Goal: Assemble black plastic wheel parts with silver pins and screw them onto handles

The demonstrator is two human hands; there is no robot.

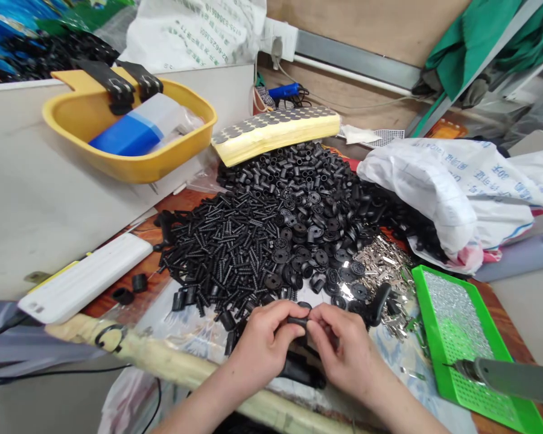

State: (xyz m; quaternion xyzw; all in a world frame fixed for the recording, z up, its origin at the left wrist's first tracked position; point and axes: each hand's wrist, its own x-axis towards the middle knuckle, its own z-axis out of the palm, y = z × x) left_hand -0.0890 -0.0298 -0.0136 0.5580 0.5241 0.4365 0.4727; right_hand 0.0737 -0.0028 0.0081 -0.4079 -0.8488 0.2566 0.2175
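Observation:
My left hand (269,337) and my right hand (344,343) meet near the table's front edge. Both pinch a small black part (298,320) between thumb and fingers; its exact shape is partly hidden. Under the hands lies a larger black piece (302,369). Just beyond them spreads a big heap of black ribbed plugs (226,241), with round black discs (314,232) to its right and short black tubes (298,172) at the back. Flat silver metal pieces (384,265) lie right of the discs.
A green tray (428,307) of small silver pieces stands at right, an electric screwdriver (516,378) over it. A yellow bin (149,169) hangs at left above a white power strip (88,277). Behind are a sticker stack (276,132) and a white sack (434,187).

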